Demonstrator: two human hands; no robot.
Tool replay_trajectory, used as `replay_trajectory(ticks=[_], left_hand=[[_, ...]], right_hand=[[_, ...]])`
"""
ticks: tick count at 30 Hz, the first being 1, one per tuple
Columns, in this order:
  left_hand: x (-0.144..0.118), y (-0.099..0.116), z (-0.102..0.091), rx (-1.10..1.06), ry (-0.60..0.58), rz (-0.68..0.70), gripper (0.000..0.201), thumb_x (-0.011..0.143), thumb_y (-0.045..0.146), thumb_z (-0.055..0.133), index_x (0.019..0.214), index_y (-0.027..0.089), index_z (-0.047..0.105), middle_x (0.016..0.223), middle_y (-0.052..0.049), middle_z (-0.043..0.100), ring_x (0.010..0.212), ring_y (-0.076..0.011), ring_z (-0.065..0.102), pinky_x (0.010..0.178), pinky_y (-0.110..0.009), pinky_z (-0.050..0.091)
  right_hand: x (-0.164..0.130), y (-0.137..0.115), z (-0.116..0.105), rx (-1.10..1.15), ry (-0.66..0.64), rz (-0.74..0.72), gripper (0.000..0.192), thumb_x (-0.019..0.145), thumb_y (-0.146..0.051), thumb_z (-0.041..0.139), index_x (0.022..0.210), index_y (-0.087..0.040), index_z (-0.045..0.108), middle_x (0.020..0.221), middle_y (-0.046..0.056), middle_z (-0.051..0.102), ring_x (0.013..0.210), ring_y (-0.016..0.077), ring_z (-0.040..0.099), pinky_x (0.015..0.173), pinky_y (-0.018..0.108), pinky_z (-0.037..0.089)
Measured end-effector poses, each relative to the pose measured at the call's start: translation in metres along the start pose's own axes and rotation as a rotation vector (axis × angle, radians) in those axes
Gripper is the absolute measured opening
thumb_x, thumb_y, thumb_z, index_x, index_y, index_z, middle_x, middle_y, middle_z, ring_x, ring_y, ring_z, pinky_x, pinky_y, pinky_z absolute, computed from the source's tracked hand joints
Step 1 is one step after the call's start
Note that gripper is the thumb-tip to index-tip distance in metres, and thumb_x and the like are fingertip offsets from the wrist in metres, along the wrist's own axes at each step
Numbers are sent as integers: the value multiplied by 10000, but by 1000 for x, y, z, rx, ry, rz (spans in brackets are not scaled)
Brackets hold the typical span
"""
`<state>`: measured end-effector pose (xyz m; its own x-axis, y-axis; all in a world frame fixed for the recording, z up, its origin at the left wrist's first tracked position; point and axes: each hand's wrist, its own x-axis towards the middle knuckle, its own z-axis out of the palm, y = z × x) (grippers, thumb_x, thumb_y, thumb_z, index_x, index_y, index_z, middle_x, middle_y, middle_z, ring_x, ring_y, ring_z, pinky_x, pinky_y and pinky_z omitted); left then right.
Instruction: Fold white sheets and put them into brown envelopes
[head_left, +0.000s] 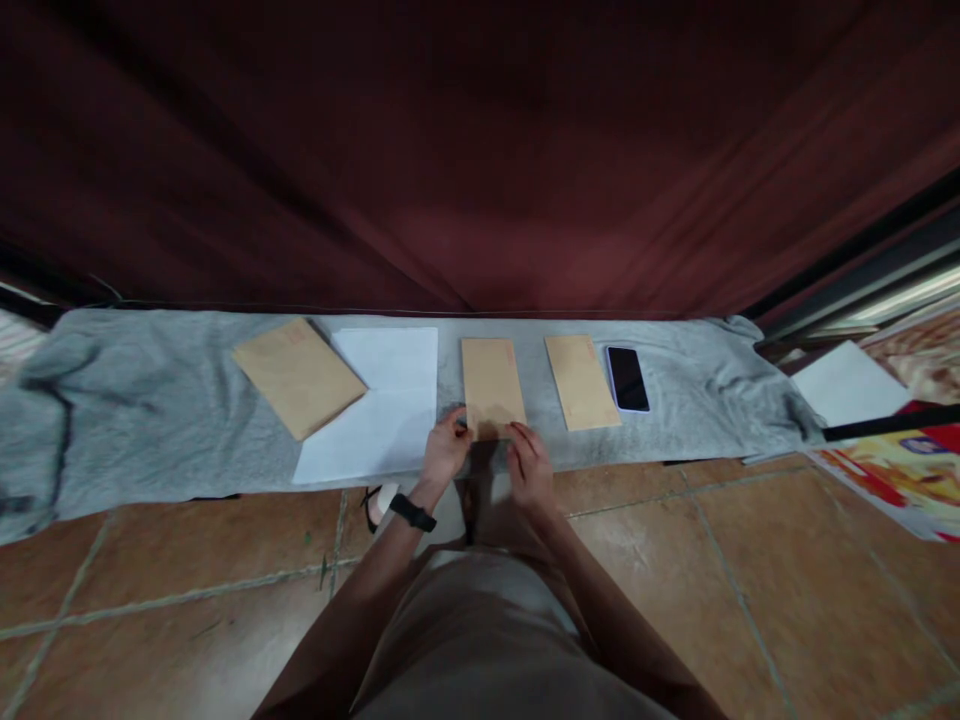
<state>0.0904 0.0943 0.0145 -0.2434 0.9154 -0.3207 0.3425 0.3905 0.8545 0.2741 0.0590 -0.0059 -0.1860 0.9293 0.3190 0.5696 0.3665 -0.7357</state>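
A brown paper envelope [492, 384] lies in front of me on a grey cloth, its near edge between my two hands. My left hand [447, 448] pinches the lower left corner; a small dark spot shows by its fingertips, too small to make out. At the lower right corner, my right hand [530, 466] grips the same edge with bent fingers. To the right lies a second brown envelope [581, 382]. White paper sheets [386, 415] lie left of my hands, partly covered by a stack of brown envelopes [298, 378].
A phone [628, 379] with a dark screen lies beside the right envelope. The grey cloth [172, 420] covers a narrow bench, with a dark red curtain [480, 200] behind it. A white sheet [851, 385] and a colourful printed box [900, 475] are at far right.
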Motion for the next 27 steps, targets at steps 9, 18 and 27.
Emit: replay_trajectory(ticks=[9,18,27], left_hand=[[-30,-9,11,336,204,433,367,998,212,439,1313,155,619,1234,-135,697,1162,-243,656,1038,-392,516],[-56,-25,20,726,-42,743,632,1046,432,376,1559,65,345,1611,-190,391,1527,-255,317,1255,-455,290],[-60,-34,17,847,-29,756,678,1020,477,430,1554,63,371,1635,-177,342,1552,-276,249,1270,-460,253]], right_hand=[[-1,-18,21,-191,-326,-112,498,1027,-273,429,1513,-179,485,1581,109,460,1498,261,372,1273,502,235],[-5,-2,8,-174,-330,-74,609,972,-205,450,1577,-181,383,1612,108,400,1515,272,344,1287,513,199],[-6,22,-24,-154,-239,59,533,1025,-306,455,1550,-217,436,1610,81,406,1503,267,370,1281,513,178]])
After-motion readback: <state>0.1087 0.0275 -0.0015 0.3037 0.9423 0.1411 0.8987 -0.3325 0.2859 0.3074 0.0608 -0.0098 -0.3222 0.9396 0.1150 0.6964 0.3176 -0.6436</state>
